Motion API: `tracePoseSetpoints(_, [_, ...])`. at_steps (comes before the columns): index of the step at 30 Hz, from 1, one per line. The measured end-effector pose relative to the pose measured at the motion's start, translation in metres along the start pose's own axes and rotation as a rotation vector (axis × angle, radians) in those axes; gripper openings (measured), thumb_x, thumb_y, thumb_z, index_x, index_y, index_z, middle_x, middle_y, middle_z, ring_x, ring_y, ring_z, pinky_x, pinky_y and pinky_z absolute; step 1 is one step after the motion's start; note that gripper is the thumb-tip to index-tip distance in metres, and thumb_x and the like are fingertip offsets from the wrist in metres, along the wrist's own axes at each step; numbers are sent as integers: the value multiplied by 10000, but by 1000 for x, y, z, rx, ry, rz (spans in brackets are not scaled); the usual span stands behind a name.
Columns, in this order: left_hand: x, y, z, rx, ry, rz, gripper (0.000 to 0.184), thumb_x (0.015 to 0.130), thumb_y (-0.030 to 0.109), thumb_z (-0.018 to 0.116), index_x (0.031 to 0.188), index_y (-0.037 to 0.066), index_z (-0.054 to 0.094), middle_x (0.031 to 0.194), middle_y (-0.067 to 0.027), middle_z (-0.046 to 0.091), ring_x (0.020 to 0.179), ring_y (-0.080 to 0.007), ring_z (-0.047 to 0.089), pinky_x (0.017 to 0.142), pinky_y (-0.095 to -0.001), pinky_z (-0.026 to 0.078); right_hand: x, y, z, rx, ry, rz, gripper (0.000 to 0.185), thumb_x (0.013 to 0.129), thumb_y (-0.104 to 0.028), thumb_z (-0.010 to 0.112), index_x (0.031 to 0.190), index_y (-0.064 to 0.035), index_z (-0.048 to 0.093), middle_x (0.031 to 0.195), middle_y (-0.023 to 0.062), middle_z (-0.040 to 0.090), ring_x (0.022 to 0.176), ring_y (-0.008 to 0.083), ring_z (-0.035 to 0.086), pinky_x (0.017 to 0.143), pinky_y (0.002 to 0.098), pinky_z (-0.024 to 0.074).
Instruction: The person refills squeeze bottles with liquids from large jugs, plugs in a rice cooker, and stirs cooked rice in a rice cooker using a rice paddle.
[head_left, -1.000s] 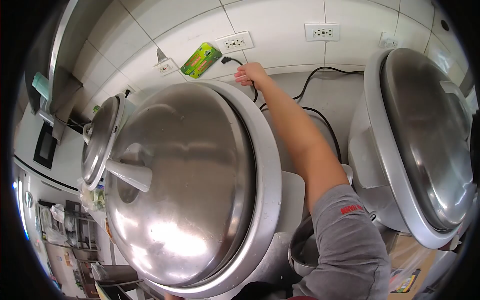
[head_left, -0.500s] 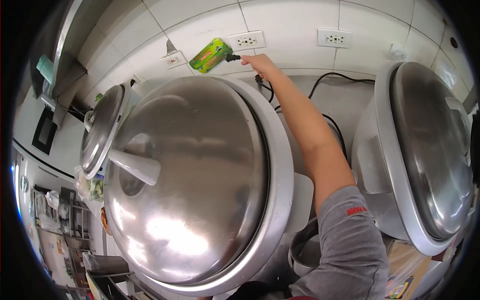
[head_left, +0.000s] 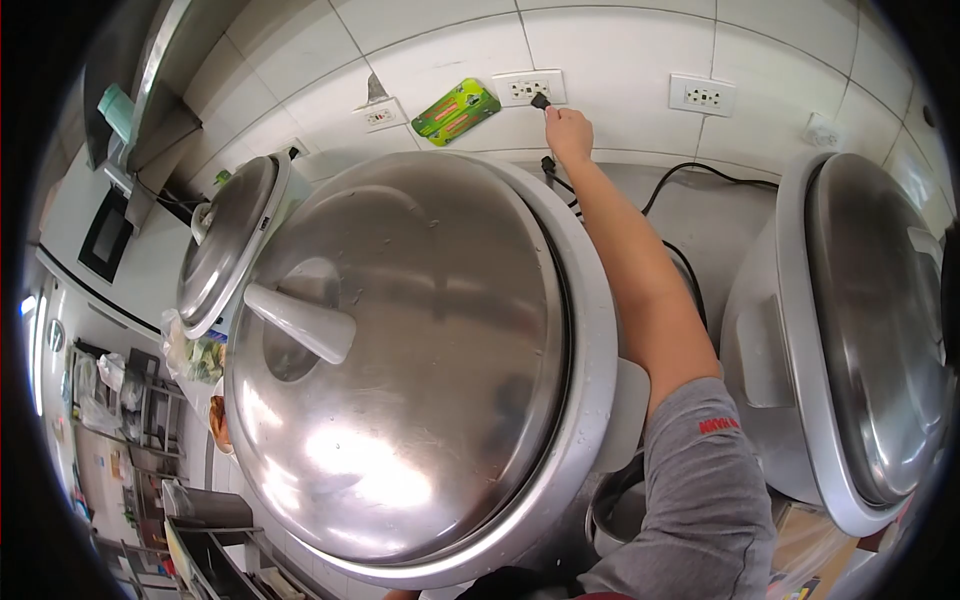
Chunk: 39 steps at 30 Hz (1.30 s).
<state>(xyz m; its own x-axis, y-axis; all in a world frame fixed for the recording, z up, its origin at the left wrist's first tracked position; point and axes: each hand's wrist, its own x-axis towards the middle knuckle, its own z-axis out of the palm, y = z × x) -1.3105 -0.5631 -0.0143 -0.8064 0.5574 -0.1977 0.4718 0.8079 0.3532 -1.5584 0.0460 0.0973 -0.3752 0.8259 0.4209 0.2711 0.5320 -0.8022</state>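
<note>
My right hand [head_left: 570, 133] pinches a black power plug [head_left: 541, 102] at the lower right of the left wall outlet [head_left: 530, 88]. Whether the prongs are in the sockets I cannot tell. Below the outstretched arm stands a large rice cooker [head_left: 600, 290], its domed steel lid [head_left: 430, 330] on and its white lid handle [head_left: 300, 322] to the left. A sliver of skin at the bottom edge may belong to my left arm; the left hand's fingers cannot be made out.
Against the tiles leans a green packet [head_left: 456, 112]. A second plug [head_left: 548, 166] and black cord [head_left: 690, 168] lie on the steel counter [head_left: 700, 215]. Another lidded cooker [head_left: 880, 320] stands right, a smaller one [head_left: 228, 235] left. Further right is another wall outlet [head_left: 702, 95].
My right hand has brought the plug from beside the green packet up to the outlet's lower right. The whole view has shifted slightly.
</note>
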Motion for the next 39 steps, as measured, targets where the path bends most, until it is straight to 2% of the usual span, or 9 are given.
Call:
tracePoseSetpoints(7, [-8,4,4,22,-27,11,525,841,437,417,1252,111,445,1267,-117,448,1129,-306,434,941,-407,349,0,2,2,-181,56,-239,328,886,-280,426,750,-32,592,711,191,611,684,375,596,634,461,473])
tracePoseSetpoints(19, [-24,3,9,46,-79,36,503,839,419,422,1239,117,466,1263,-118,457,1133,-314,434,943,-410,347,18,-18,9,-596,-58,-611,156,765,-111,488,776,-48,630,753,126,644,664,296,641,565,382,517])
tracePoseSetpoints(22, [-23,3,11,45,-89,60,497,838,414,423,1235,119,471,1263,-119,460,1134,-316,434,944,-411,346,17,-21,8,-622,-119,-521,181,769,-100,476,814,-55,645,818,124,649,721,283,646,585,377,521])
tracePoseSetpoints(25, [-23,-1,14,45,-76,100,492,838,410,424,1232,120,476,1262,-119,462,1135,-318,434,944,-411,345,32,-23,6,-542,-115,-411,241,820,-223,485,838,-43,643,875,136,646,769,297,641,669,409,512])
tracePoseSetpoints(27, [-24,-4,13,44,-71,120,488,838,407,425,1230,121,480,1261,-119,463,1135,-319,434,945,-412,345,42,-6,1,-429,-305,-369,415,844,-390,464,849,-10,630,882,143,645,753,330,633,749,423,483])
tracePoseSetpoints(31, [-28,-18,21,47,-55,174,481,837,401,427,1225,123,487,1260,-120,466,1136,-322,434,945,-412,344,64,7,-10,-247,-248,-329,558,835,-493,440,832,34,624,877,179,634,783,344,621,785,406,462])
tracePoseSetpoints(33, [-27,-26,26,51,-24,190,478,836,397,427,1223,124,490,1259,-120,468,1137,-324,434,946,-413,344,57,-28,-46,-154,-556,-10,542,842,-444,441,799,64,627,878,226,614,837,333,606,777,392,465])
tracePoseSetpoints(37, [-24,6,-8,-106,130,138,340,801,316,487,1028,92,604,965,-175,608,883,-369,567,795,-439,433,39,-71,-83,-422,-553,-335,450,815,-404,480,806,13,649,869,213,618,841,322,595,762,388,467])
tracePoseSetpoints(39, [-27,-7,9,-44,182,-3,258,795,324,531,813,79,610,688,-162,598,623,-359,567,578,-422,457,20,-92,-103,-452,-570,-432,359,796,-382,511,824,-60,667,885,163,631,832,315,597,749,381,469])
